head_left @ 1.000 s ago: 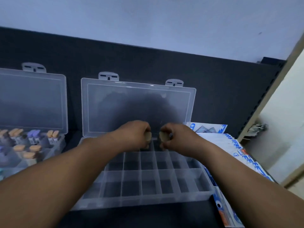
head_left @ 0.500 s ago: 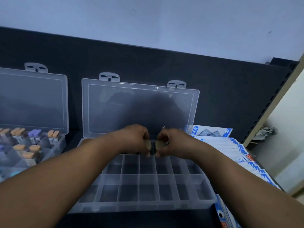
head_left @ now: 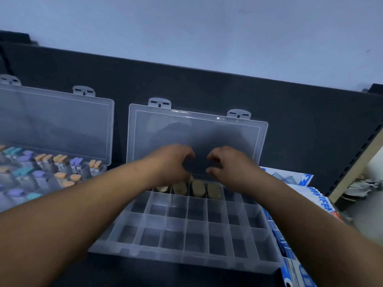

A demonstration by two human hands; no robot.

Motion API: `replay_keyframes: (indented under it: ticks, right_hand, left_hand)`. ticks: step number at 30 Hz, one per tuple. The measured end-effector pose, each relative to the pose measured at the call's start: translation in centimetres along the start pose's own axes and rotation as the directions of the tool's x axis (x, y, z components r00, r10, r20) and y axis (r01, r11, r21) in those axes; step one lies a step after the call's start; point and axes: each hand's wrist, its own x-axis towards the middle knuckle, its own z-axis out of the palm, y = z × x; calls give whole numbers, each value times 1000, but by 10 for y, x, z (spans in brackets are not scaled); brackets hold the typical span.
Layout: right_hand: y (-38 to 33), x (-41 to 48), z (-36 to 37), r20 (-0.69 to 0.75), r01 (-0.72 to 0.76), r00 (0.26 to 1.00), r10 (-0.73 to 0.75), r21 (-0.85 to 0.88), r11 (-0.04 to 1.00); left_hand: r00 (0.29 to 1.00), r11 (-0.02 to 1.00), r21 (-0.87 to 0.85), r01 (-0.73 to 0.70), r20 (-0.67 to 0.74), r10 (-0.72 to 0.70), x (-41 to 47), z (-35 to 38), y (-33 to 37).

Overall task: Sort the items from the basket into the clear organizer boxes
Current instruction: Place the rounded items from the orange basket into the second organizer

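Adjoining organizer box (head_left: pixel 186 258): packets (head_left: pixel 317 193), lettering blurred.

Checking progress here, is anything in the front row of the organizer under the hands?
No, the organizer's front row compartments show only bare plastic; the tan-capped items sit in its back row.

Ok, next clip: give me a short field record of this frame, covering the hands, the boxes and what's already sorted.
left hand: over the far row of the centre organizer box, fingers curved, nothing visibly held
right hand: beside it, same pose, empty
centre box contents: tan-capped items in several far-row compartments; nearer rows look empty
left organizer box: lid open, holds capped tubes in purple, orange and teal
right of centre box: blue-and-white packets
basket: not in view
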Motion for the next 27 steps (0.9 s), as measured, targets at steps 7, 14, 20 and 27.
replay_keyframes:
  ticks: [7,14,20,27]
  right_hand:
    - [-63,9,7,13,251,968,-251,-56,966]
    - [-131,7,12,31,330,944,-329,-65,942]
    - [-216,22,25,59,385,923,-380,-168,908]
    - [-352,45,64,80,441,898,-433,-155,884]
  left_hand:
    - [977,975,210,67,-210,-22,-50,-37,-25]
    - [953,951,247,184,-283,-111,-102,-68,-68]
    - [929,920,292,260,-335,-156,-161,-99,-134]
    - [886,846,347,406,-377,-270,-265,-151,-248]
